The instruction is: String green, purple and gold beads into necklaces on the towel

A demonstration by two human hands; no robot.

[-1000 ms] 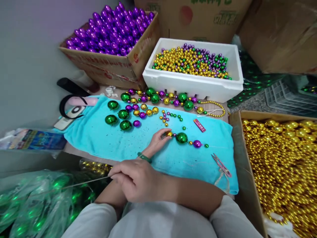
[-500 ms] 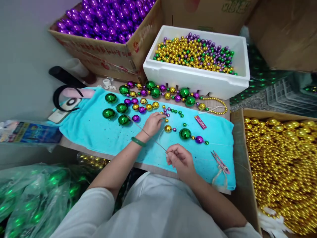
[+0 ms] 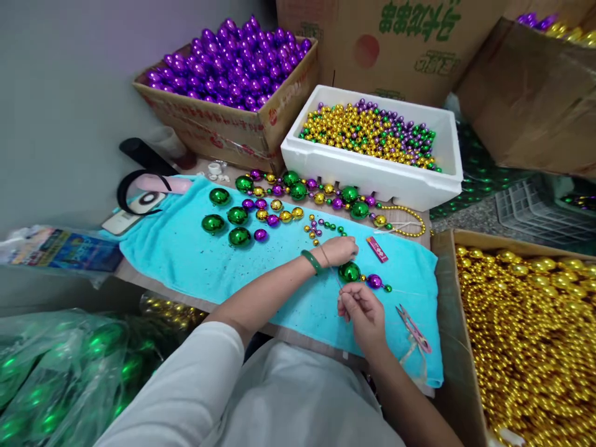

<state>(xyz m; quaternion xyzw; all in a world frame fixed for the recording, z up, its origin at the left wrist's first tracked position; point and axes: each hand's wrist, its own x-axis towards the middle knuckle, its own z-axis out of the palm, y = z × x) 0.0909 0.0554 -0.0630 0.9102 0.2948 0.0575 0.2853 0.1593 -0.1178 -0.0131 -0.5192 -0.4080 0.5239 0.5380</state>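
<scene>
My right hand [image 3: 364, 310] pinches a long thin needle [image 3: 336, 278] that slants up to the left, past my left wrist. Stretched over the blue towel [image 3: 274, 298], my left hand [image 3: 339, 250] wears a green bangle [image 3: 311, 262]. Its fingertips are closed together; anything between them is too small to make out. Just below it lies a strung row with a big green bead [image 3: 349, 272], a purple bead [image 3: 374, 281] and a small green bead [image 3: 388, 288]. Thread runs rightward from the row. Loose small beads [image 3: 313, 231] lie behind my left wrist.
Large green beads [image 3: 239, 236] and gold beads [image 3: 285, 216] lie at left. A finished-looking bead necklace [image 3: 298, 190] runs along the back, before a white foam box [image 3: 367, 161]. Pink snips [image 3: 413, 329] and a red packet [image 3: 377, 249] lie right. A carton of gold beads [image 3: 526, 323] stands beside.
My left hand has moved right, from the small loose beads to above the big green bead. My right hand still holds the needle, now steeper. The camera view has tilted up slightly.
</scene>
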